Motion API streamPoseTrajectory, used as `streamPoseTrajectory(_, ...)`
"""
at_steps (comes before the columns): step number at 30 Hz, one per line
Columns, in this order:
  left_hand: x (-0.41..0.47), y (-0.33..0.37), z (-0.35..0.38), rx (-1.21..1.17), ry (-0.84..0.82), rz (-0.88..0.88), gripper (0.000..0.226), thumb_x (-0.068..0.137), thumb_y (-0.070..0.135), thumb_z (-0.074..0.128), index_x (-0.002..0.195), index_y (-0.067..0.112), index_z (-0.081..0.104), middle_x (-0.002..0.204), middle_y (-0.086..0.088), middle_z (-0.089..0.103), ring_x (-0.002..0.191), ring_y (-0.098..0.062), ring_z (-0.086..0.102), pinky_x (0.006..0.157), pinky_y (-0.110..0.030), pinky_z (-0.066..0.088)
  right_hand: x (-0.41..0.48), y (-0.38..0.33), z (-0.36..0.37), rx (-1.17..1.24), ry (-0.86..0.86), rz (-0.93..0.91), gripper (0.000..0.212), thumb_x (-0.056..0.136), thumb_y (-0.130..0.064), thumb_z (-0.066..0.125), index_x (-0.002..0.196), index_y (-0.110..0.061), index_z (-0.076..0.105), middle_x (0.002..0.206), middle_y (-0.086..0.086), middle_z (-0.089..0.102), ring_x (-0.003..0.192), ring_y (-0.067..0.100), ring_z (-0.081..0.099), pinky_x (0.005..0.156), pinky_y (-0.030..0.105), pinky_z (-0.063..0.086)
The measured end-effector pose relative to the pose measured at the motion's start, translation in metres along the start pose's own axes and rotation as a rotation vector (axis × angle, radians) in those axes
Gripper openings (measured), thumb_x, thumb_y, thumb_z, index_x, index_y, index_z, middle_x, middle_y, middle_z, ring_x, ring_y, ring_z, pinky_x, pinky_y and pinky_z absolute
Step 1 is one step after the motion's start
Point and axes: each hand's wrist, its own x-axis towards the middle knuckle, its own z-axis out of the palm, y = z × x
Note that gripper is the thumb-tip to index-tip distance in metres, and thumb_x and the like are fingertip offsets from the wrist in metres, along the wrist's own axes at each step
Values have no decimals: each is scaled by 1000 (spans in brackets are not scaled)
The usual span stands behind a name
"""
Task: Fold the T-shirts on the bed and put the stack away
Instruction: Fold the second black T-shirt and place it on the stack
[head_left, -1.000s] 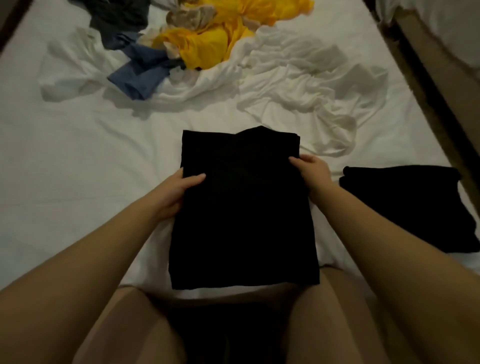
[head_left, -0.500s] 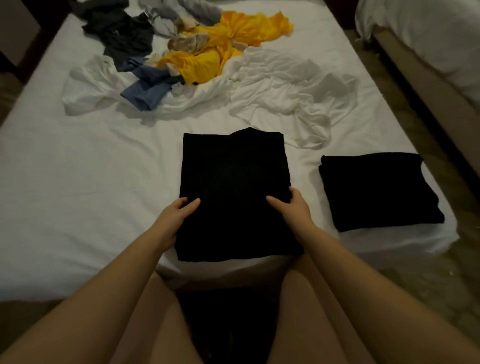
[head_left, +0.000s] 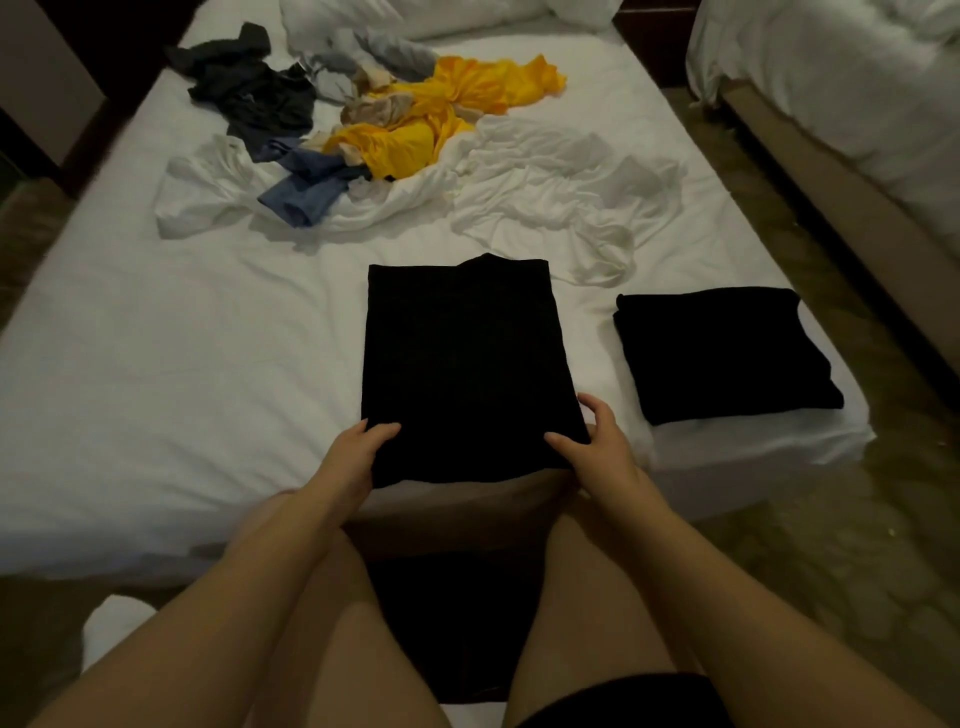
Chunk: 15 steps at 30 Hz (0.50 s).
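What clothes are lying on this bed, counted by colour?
Black folded shirts: 2
White crumpled shirts: 2
Yellow garment: 1
Blue garment: 1
Dark grey garment: 1
Light grey garment: 1
Beige garment: 1
Total: 9; overlaps may hide more.

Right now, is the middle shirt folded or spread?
Partly folded: black shirt forms a long rectangle; left hand, right hand grip near corners.

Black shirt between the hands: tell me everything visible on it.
The black T-shirt is folded into a tall rectangle with no sleeves showing and a small bump of collar at its far edge. By its look it is a soft, matte knit. It lies flat on the white bed, its near edge at the mattress edge. The left hand and right hand pinch its near corners, thumbs on top.
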Motion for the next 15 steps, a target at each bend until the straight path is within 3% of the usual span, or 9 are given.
streamPoseTrajectory(2, -1, -1, 1, -34, 24, 1, 16, 96, 10, 45, 104, 12, 59, 95, -7, 65, 86, -20, 62, 68, -30, 51, -8, 3, -2, -10, 28, -19, 57, 88, -26, 64, 135, -38, 32, 114, -3, 59, 106, 15, 60, 77, 25, 54)
streamPoseTrajectory(5, -6, -10, -7, 128, 69, 44, 24, 94, 11, 50, 117, 8, 56, 103, -13, 64, 90, -23, 61, 83, -37, 49, -19, 3, -2, -77, 59, -44, 58, 88, -23, 65, 137, -29, 35, 124, 5, 57, 114, 20, 55, 90, 37, 53)
streamPoseTrajectory(7, -8, -16, -13, 288, 128, 79, 31, 93, 16, 55, 122, 5, 55, 112, -16, 62, 95, -27, 60, 91, -39, 47, -24, 4, -1, -124, 82, -66, 56, 87, -21, 66, 136, -25, 38, 127, 7, 55, 112, 18, 54, 88, 30, 51)
streamPoseTrajectory(9, -10, -21, -16, 415, 198, 104, 39, 91, 24, 58, 122, 0, 55, 113, -14, 62, 102, -30, 59, 91, -37, 46, -28, 4, -1, -191, 90, -80, 56, 87, -22, 66, 137, -22, 38, 129, 7, 54, 111, 17, 53, 81, 24, 47)
streamPoseTrajectory(13, -18, -27, -12, 613, 238, 154, 47, 88, 34, 61, 121, 0, 57, 114, -13, 63, 109, -32, 57, 84, -31, 42, -29, 5, -3, -335, 64, -45, 71, 87, -27, 66, 145, -21, 26, 138, 9, 47, 121, 26, 49, 89, 34, 45)
streamPoseTrajectory(15, -23, -32, -13, 567, 224, 135, 54, 88, 33, 61, 130, 0, 51, 124, -11, 57, 119, -31, 51, 97, -35, 41, -32, 7, -2, -402, 72, -63, 72, 87, -27, 66, 146, -20, 25, 138, 9, 48, 122, 28, 49, 91, 36, 44)
